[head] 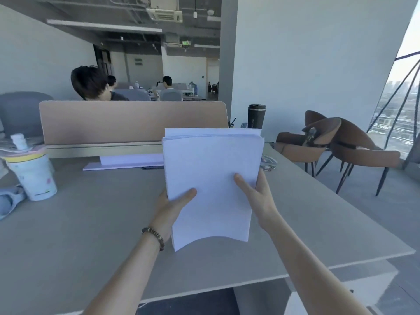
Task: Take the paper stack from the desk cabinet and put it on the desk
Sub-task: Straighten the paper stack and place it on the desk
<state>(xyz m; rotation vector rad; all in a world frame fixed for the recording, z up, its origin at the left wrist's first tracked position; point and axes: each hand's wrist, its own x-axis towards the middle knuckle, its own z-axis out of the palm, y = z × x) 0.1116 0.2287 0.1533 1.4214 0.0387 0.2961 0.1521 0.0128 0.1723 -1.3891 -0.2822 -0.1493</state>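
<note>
A thick stack of white paper (211, 173) is held up in the air above the grey desk (91, 235), its near edge sagging in a curve. My left hand (172, 208) grips the stack's left edge, thumb on top. My right hand (256, 194) grips the right edge, thumb lying across the top sheet. The stack does not touch the desk. The desk cabinet (318, 289) shows under the desk's right end, mostly hidden by my right arm.
A tan divider screen (134, 121) stands along the desk's far edge, with a person behind it. A white cup (31, 176) with a bottle stands at the left. A black tumbler (256, 115) stands at the far right. Brown chairs (341, 144) stand to the right.
</note>
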